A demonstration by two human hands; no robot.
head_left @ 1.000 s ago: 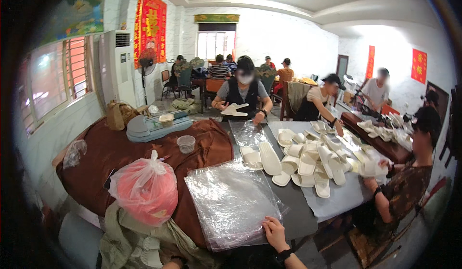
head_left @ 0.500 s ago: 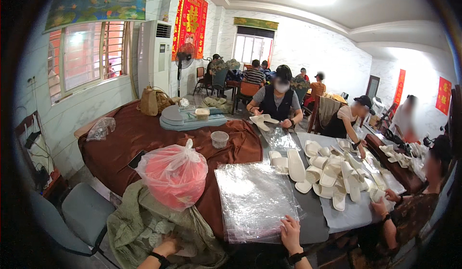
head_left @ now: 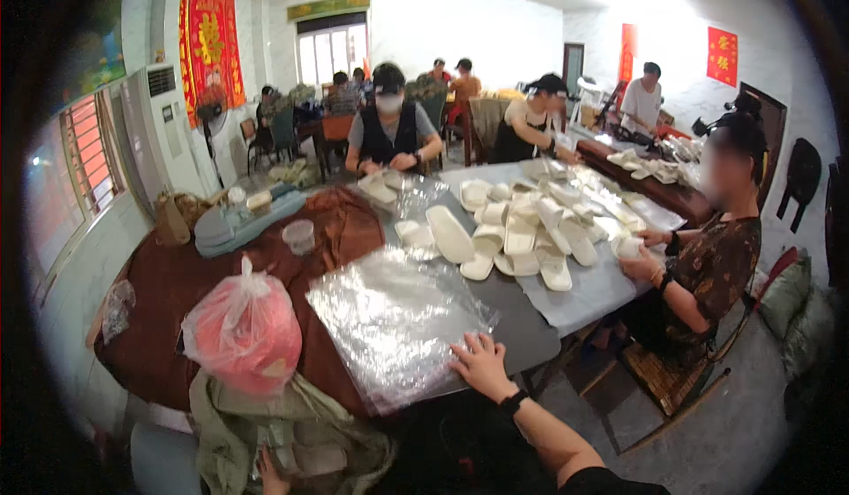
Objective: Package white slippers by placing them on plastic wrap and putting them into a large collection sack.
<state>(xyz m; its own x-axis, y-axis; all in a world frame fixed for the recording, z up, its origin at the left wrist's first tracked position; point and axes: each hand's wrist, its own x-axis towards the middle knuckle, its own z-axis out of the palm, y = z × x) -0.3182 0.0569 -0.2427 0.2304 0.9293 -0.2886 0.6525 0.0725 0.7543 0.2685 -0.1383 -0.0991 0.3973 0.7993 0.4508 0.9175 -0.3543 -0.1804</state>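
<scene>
My right hand (head_left: 480, 364) lies on the near right corner of a stack of clear plastic bags (head_left: 389, 318), fingers spread and nothing gripped. Low in the view, my left hand (head_left: 272, 475) reaches into the opening of a green woven sack (head_left: 221, 424). Its fingers are mostly hidden beside some clear plastic and a pale slipper-like thing (head_left: 320, 460) in the sack. Beyond the bags, a pile of white slippers (head_left: 522, 230) covers a pale sheet on the table. A tied bag with pink contents (head_left: 243, 327) stands left of the bag stack.
A brown cloth (head_left: 159, 283) covers the table's left part, holding a clear tub (head_left: 299, 237) and blue-grey case (head_left: 248, 221). One person (head_left: 707, 265) sits at the right handling a slipper. Others work across the table, one at a pair of slippers (head_left: 380, 185).
The view has swung right. My right hand has flattened onto the bag stack's corner. My left hand is now lower, at the sack. The person opposite has set the slippers down on the table.
</scene>
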